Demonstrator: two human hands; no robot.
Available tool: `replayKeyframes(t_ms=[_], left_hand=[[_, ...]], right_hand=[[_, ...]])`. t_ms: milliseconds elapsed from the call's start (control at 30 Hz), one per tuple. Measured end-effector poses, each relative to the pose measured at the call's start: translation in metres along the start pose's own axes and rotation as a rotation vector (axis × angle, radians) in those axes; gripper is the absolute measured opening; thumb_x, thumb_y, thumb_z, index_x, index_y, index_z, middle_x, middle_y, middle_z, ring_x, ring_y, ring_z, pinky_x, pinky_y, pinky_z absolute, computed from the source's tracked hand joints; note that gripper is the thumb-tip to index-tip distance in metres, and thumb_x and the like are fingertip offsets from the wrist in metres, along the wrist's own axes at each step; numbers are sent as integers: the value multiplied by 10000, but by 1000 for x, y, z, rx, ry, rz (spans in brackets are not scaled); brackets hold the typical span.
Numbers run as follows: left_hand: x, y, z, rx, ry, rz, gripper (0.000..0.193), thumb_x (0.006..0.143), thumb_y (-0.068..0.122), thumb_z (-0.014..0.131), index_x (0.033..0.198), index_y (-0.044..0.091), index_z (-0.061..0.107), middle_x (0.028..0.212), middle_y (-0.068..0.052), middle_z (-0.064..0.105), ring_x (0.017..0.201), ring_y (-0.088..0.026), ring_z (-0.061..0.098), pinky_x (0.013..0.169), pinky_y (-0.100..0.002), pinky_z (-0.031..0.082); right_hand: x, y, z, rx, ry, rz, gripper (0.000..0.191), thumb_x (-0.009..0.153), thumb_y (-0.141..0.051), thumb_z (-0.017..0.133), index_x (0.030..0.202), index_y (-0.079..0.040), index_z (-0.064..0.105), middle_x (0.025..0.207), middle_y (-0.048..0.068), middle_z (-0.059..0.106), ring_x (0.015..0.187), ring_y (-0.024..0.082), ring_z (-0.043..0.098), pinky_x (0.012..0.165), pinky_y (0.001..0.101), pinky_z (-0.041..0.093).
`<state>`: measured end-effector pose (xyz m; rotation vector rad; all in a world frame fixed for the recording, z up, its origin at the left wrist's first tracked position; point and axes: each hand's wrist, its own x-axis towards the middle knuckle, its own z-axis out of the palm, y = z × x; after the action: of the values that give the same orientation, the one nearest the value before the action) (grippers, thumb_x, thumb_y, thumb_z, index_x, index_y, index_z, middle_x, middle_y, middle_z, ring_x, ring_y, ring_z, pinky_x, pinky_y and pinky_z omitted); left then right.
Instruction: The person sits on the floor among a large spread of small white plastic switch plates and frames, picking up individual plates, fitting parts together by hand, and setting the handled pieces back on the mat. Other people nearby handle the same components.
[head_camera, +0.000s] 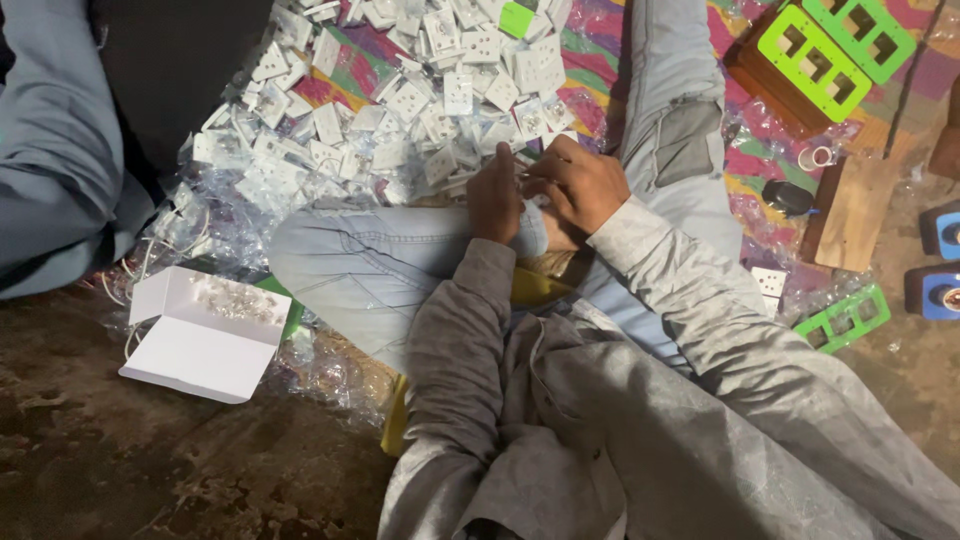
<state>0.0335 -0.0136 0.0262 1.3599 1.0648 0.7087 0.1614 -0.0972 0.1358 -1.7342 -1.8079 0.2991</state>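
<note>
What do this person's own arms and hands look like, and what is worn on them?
Both arms are covered by long, loose grey sleeves of a soft, wrinkled fabric reaching the wrists. The left hand and right hand are bare: no gloves, and no rings, watch or bands that show. No markings or prints show on the sleeves.

Small white socket part (532, 190), betw. both hands
</note>
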Motion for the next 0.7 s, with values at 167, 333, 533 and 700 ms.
replayKeyframes(t_ms=[167, 333, 533, 700], left_hand=[[-2, -5, 3, -23, 128, 229, 605, 1129, 429, 453, 679, 33, 538, 558, -86, 497, 528, -176, 464, 530, -392, 404], [0, -15, 2, -38, 120, 118, 605, 1089, 429, 465, 634, 33, 519, 541, -67, 497, 501, -175, 459, 515, -402, 370], [3, -11, 6, -54, 87, 97, 623, 1110, 455, 420, 699, 10, 562, 595, -116, 517, 570, -215, 469, 555, -428, 376], [-1, 3, 8, 72, 120, 224, 551, 1099, 401, 428, 787, -10, 621, 642, -163, 589, 577, -273, 560, 583, -442, 406]], right_hand=[[1, -6, -3, 25, -32, 57, 171, 834, -44, 689, 970, -137, 732, 989, 71, 646, 855, 321, 696, 693, 423, 544], [2, -4, 1, 201, 10, 61, 136, 874, 12, 682, 985, -67, 678, 962, 81, 639, 879, 323, 711, 726, 391, 550], [0, 7, 11, 481, 83, 224, 130, 890, 91, 649, 997, 27, 616, 947, 123, 593, 804, 223, 679, 685, 342, 534], [-1, -1, 25, 726, 192, 527, 41, 964, 17, 615, 945, 2, 581, 842, 60, 625, 686, 106, 694, 598, 271, 546]])
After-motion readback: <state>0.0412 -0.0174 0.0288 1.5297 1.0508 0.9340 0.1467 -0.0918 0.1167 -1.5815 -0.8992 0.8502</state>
